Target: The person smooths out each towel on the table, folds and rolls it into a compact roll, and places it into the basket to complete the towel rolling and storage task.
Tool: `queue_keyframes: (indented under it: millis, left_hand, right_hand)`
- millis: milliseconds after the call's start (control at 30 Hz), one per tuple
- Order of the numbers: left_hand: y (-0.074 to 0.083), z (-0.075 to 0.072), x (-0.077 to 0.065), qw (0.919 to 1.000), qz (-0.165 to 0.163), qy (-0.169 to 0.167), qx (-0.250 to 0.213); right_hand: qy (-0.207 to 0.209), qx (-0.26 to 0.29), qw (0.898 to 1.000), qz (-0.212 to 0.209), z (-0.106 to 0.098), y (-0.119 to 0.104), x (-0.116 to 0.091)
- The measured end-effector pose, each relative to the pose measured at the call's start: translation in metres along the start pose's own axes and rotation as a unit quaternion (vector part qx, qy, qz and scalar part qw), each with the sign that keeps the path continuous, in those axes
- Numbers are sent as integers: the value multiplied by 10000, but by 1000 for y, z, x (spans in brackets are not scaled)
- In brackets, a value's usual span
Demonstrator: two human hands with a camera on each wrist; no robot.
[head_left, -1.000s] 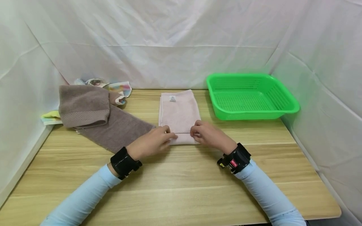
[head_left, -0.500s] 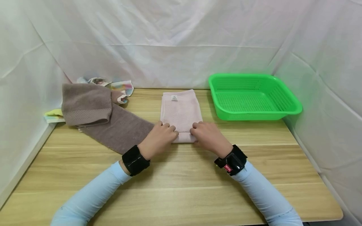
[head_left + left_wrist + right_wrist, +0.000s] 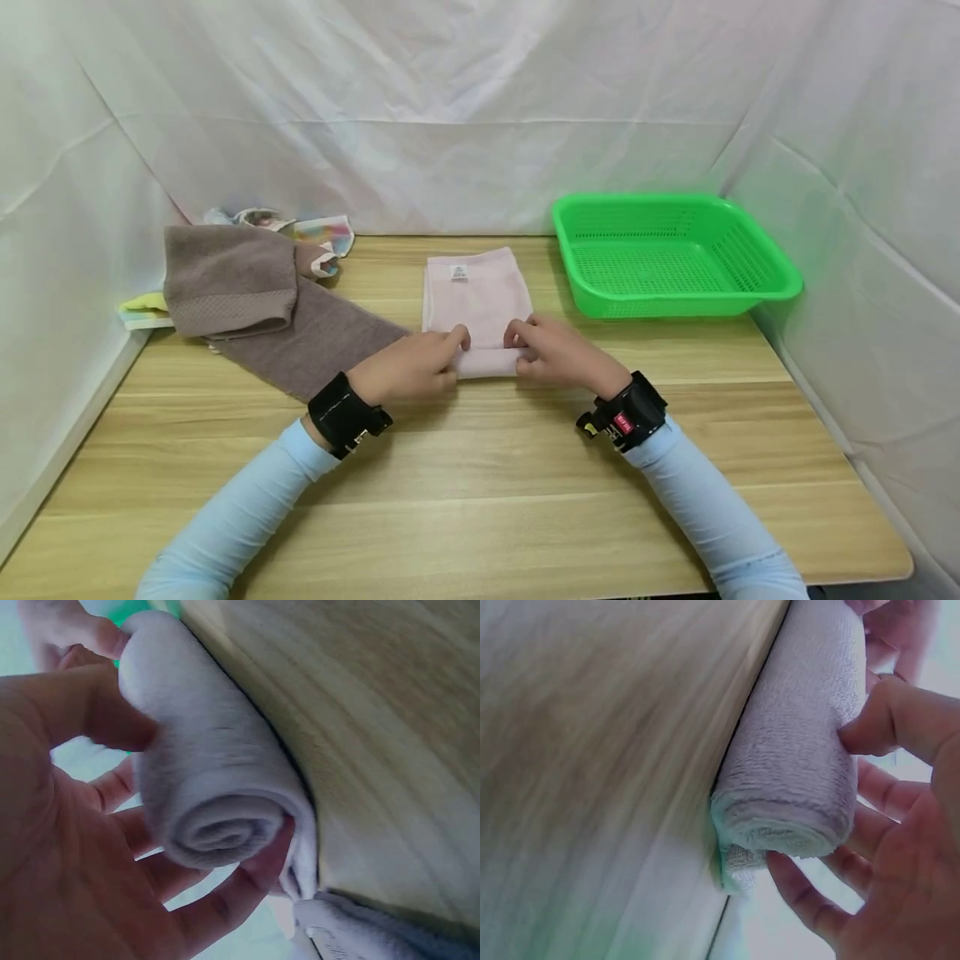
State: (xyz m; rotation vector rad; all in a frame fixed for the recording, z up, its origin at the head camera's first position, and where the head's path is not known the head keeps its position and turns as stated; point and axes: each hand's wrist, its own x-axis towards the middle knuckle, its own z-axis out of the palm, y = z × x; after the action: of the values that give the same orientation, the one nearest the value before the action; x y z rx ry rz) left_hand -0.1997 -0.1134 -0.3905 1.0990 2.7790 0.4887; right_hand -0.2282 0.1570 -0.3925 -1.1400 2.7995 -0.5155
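A pale pink towel (image 3: 480, 304) with a small white label lies in the middle of the table, its near end wound into a roll (image 3: 487, 362). My left hand (image 3: 408, 364) grips the roll's left end; the left wrist view shows the thumb on the rolled towel (image 3: 210, 712) and fingers around its spiral end. At the other end my right hand (image 3: 562, 357) holds the roll between thumb and fingers, and in the right wrist view the fingers reach along the far side of the roll (image 3: 795, 735).
A green plastic basket (image 3: 675, 304) stands at the back right. To the left, a grey-brown towel (image 3: 330, 333) is heaped over several colourful cloths (image 3: 324, 232), its end reaching close to my left hand. White sheeting (image 3: 450, 117) surrounds the table's back and sides.
The fingers of both hands curled over the roll half a second ago and have since lifted and regripped it. The roll looks slightly thicker, and the towel's far edge has slid a little toward me.
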Motion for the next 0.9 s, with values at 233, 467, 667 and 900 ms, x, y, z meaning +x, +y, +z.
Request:
queue_keyframes:
  millis: [233,467,667,900]
  left_hand:
    - [0,-4,0,9996,-140,72,222]
    - [4,-6,-4,9781,322,853,1870]
    - [9,-5,-4,9758,262,661,2069]
    - [8,-1,1,9763,472,1018,1848]
  right_hand:
    - [-122,413,9990,100,1,6,3]
    - [786,-545,9953,-160,1,-3,1]
    - [908,-1205,9875,-451,1,-16,-1]
    - [680,-1448,9871,-121,2,-22,-2]
